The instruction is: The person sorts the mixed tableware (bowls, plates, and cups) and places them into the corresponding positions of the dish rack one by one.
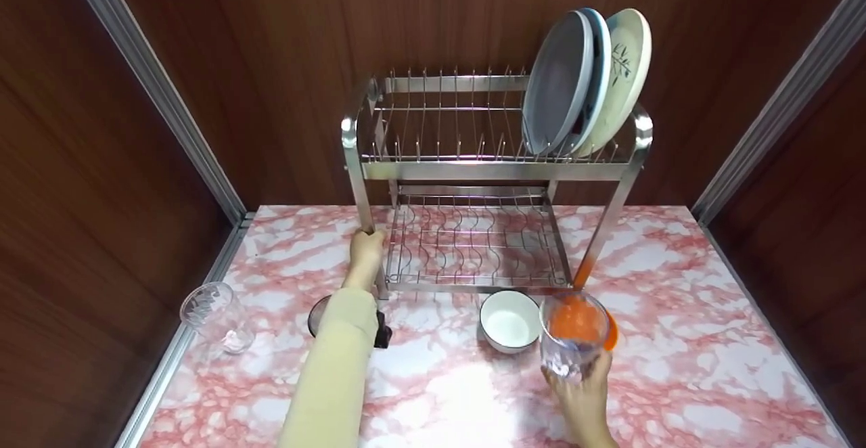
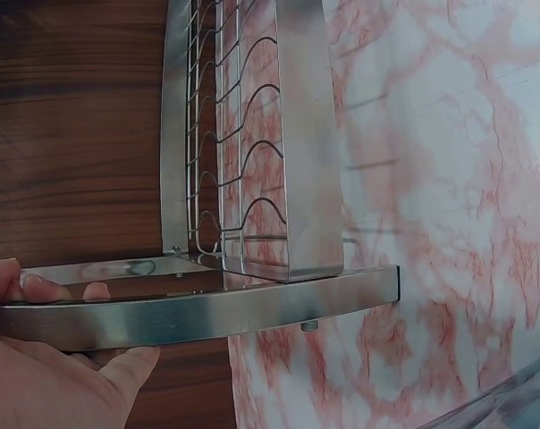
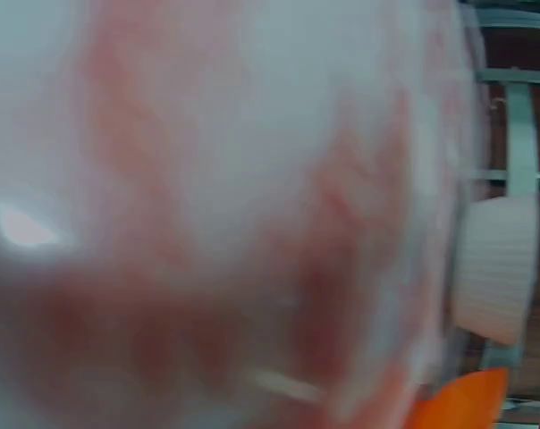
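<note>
My left hand (image 1: 365,252) grips the front left leg of a two-tier metal dish rack (image 1: 494,172). In the left wrist view, the fingers (image 2: 131,365) and thumb curl round the flat metal bar. A clear cup (image 1: 556,359) is in my right hand (image 1: 585,397), held near the rack's front right leg. Behind the cup sits an orange object (image 1: 613,331), mostly hidden, its colour showing through the clear wall. Just left of the cup stands a small white bowl (image 1: 509,323) with a dark rim. The right wrist view is largely blurred.
Several plates (image 1: 558,86) stand upright at the right of the rack's top tier. Another clear cup (image 1: 218,318) is at the table's left edge. A dark-rimmed item with a black part (image 1: 383,335) lies partly under my left sleeve. Wooden panels (image 1: 284,49) enclose the marbled table (image 1: 690,367).
</note>
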`<action>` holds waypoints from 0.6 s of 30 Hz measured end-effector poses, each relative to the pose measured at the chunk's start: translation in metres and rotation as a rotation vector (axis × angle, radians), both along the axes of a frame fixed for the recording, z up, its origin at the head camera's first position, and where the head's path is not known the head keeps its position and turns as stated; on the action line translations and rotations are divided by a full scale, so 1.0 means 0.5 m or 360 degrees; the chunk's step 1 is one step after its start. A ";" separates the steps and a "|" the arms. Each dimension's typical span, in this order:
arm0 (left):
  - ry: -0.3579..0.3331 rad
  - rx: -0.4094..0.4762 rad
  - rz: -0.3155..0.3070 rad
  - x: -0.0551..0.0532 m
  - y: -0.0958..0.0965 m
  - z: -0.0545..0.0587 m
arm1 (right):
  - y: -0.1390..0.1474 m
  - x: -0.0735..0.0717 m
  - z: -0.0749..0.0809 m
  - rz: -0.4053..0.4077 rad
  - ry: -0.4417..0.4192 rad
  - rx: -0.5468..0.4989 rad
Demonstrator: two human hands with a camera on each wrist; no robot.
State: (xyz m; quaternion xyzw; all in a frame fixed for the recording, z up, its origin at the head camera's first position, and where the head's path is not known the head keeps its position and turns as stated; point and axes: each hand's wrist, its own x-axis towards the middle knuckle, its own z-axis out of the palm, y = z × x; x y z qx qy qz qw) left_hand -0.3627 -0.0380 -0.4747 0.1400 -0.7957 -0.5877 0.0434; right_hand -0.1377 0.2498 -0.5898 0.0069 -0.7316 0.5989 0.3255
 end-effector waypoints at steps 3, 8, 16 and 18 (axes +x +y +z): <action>0.0003 0.0005 0.0015 -0.001 -0.003 -0.001 | -0.004 -0.020 0.035 -0.0194 -0.0279 -0.0037; -0.0006 0.0046 0.0011 0.003 -0.001 0.001 | -0.003 -0.058 0.079 -0.0188 -0.0510 -0.0089; 0.0025 0.0059 0.0018 0.003 0.002 0.001 | 0.006 -0.145 0.105 -0.0242 -0.0383 0.0086; 0.0023 0.0060 0.0016 0.001 0.002 -0.001 | 0.009 -0.168 0.111 -0.0259 -0.0389 0.0112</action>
